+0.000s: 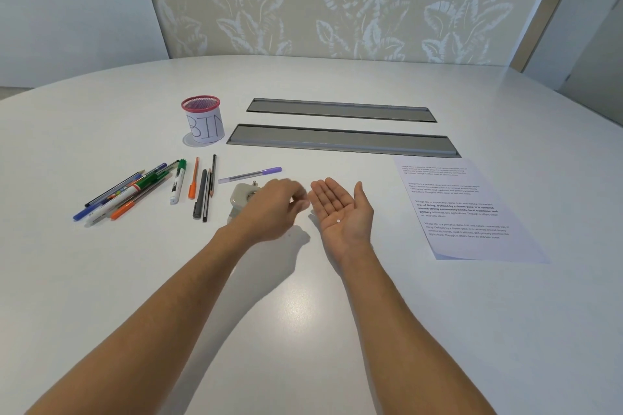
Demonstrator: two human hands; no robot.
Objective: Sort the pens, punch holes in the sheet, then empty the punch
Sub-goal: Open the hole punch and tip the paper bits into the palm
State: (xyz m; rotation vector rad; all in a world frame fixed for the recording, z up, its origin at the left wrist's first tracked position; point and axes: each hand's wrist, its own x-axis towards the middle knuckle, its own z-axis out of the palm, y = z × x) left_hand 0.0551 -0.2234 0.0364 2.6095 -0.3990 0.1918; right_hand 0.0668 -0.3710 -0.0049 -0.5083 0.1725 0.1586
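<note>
My right hand [340, 209] lies palm up over the white table [303, 313], fingers spread, with a tiny white paper dot [338, 221] resting on the palm. My left hand [274, 207] hovers just left of it, blurred, fingers loosely curled with nothing visible in them. It partly covers the small grey hole punch [241, 195] on the table. Several pens [124, 194] lie in a fanned heap at the left, a few more [202, 190] stand apart in a row, and a purple pen [251, 174] lies alone. The printed sheet [465, 212] lies at the right.
A red mesh cup labelled BIN [203, 120] stands behind the pens. Two grey cable-tray lids [340, 140] are set flush in the table's middle. A patterned panel [337, 0] rises behind the far table edge.
</note>
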